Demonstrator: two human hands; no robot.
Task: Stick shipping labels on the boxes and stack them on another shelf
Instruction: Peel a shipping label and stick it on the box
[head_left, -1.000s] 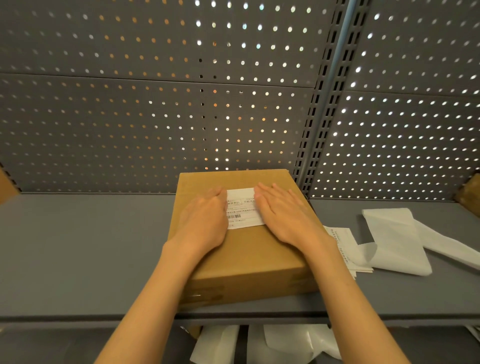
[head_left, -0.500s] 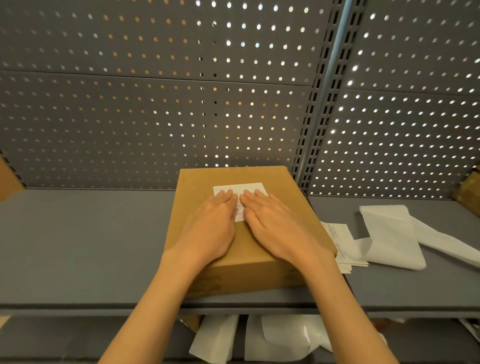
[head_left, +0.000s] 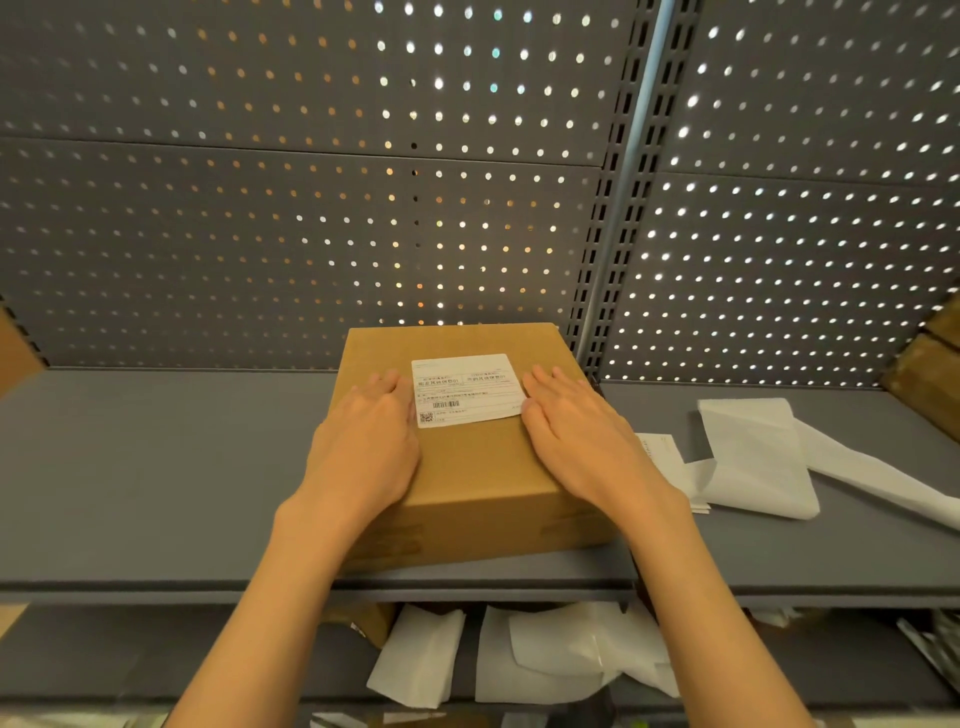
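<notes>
In the head view, the box (head_left: 467, 457) sat on the grey shelf (head_left: 156, 478), its near face close to the shelf's front edge and its far edge close to the perforated back panel (head_left: 311, 208); whether it touched the panel could not be told. The label (head_left: 467, 389) lay flat on the box top, toward the far half, printed side up. The left hand (head_left: 363, 447) rested palm down on the box top, fingers straight and together, fingertips touching the label's left edge. The right hand (head_left: 582, 441) lay flat the same way, its fingertips at the label's right edge. Neither hand gripped anything.

To the left of the box the shelf was bare up to a brown box corner (head_left: 15, 343) at the far left edge. To the right, just beside the box, a small stack of labels (head_left: 665, 457) lay partly under a strip of white backing paper (head_left: 753, 457) that trailed off toward the right. Another brown box (head_left: 924, 374) stood at the far right, well apart from the hands.

Under the front edge, the lower shelf (head_left: 104, 654) held loose white paper sheets (head_left: 545, 654), crumpled and overlapping, and a bit of cardboard (head_left: 369, 621) beside them.
</notes>
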